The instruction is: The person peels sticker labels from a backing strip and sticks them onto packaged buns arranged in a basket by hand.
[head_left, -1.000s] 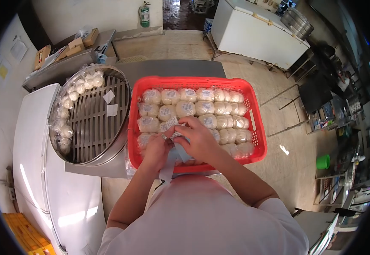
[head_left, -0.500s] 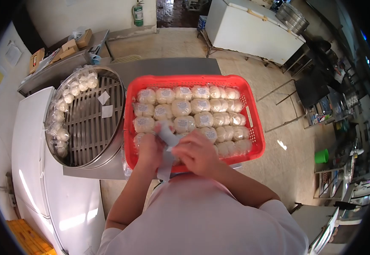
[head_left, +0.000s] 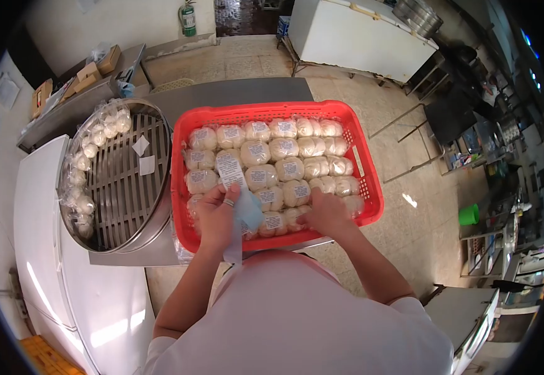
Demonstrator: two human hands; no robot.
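My left hand [head_left: 217, 215] is closed on a strip of printed labels [head_left: 230, 171], whose pale backing trails below the fingers. It is held over the near left part of a red plastic basket [head_left: 372, 203]. Rows of round white buns in clear wrap [head_left: 261, 177] fill this basket, and many at the left and middle carry a printed label. My right hand [head_left: 329, 215] reaches down to the buns in the near right part, its fingers bent against a pack. Whether a label lies under those fingertips is hidden.
Left of the basket stands a round metal steamer tray [head_left: 128, 187] with wrapped small buns [head_left: 90, 150] along its rim and two paper scraps. Both rest on a metal table [head_left: 240, 90]. A white refrigerator [head_left: 40, 206] is at the left, a chest freezer [head_left: 359, 40] at the back.
My hands were together at the label strip; now my right hand has moved right and down to the buns. My left hand keeps the strip, now lying flatter with its print visible.
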